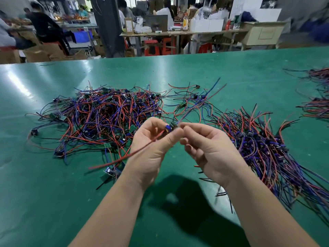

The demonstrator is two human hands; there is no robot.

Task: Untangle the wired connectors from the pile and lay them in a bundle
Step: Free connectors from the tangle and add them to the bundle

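A tangled pile of red, blue and black wired connectors [99,118] lies on the green table [44,193] to the left. An aligned bundle of the same connectors [263,148] lies to the right. Above the table, between them, my left hand [151,150] pinches one small blue connector [168,128]. Its red wire [124,157] trails down to the left, blurred. My right hand [208,148] pinches the same connector's wires at its far side; blue and red wires [201,102] run up and away from there.
More wire bundles [315,97] lie at the table's right edge. A few loose connectors [188,97] are scattered behind my hands. Beyond the table's far edge stand workbenches, red stools, cardboard boxes and several seated people.
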